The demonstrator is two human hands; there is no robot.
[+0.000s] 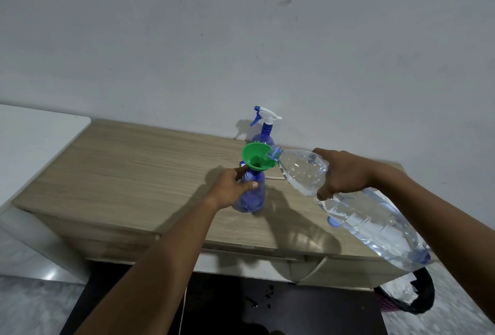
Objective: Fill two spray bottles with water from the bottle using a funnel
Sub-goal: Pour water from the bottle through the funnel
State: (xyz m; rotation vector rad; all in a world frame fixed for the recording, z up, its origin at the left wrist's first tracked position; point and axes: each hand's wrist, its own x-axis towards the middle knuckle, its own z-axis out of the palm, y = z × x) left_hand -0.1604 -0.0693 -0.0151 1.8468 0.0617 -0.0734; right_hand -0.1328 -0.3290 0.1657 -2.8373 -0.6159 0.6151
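Observation:
A green funnel (257, 158) sits in the neck of a blue spray bottle (251, 198) that stands without its head on the wooden table (128, 174). My left hand (232, 186) grips that bottle near its shoulder. My right hand (340, 174) holds a large clear water bottle (375, 222), tipped so that its open mouth rests over the funnel's rim. A second blue spray bottle (263, 133), with its white and blue trigger head on, stands behind the funnel against the wall.
A white surface (34, 136) adjoins the table on the left. Below the table's right end stands a dark basket (412, 297) on a marbled floor. A thin white cord (183, 308) hangs under the table. The wall is close behind.

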